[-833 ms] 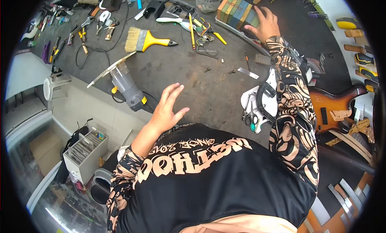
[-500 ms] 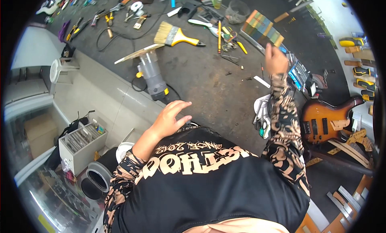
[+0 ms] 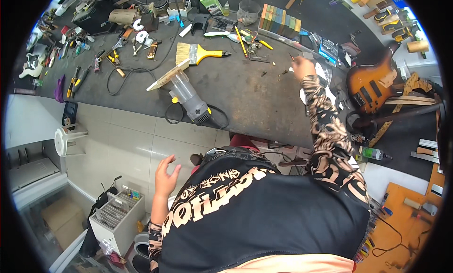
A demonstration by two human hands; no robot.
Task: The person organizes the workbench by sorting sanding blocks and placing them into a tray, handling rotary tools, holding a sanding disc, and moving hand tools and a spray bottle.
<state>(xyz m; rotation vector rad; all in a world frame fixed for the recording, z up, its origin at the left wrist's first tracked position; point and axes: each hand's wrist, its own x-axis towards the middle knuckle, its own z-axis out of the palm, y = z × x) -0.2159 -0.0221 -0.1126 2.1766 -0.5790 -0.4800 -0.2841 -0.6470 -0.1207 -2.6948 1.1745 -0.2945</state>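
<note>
My right hand (image 3: 303, 68) is over the right part of the dark workbench (image 3: 245, 94), fingers curled together. What it holds, if anything, I cannot make out. A thin red-tipped stick (image 3: 291, 57) shows at its fingertips, and a small grey piece (image 3: 307, 55) lies just beyond. Under and beside the wrist are white items (image 3: 323, 72), partly hidden by the sleeve. My left hand (image 3: 166, 176) hangs off the bench's near edge, above the tiled floor, its fingers apart and nothing in them. On the bench, a router-like power tool (image 3: 191, 101) with a flat base lies on its side.
A wide paintbrush (image 3: 200, 53) lies beyond the power tool. Farther back stand a row of coloured blocks (image 3: 279, 21) and a clear cup (image 3: 248, 12). A sunburst guitar body (image 3: 375, 82) rests at the right. Pliers (image 3: 74, 80) lie far left.
The view has shifted, showing more floor. My left hand has drawn back from the bench edge and its arm is raised more upright. My right hand has moved slightly nearer, away from the blocks.
</note>
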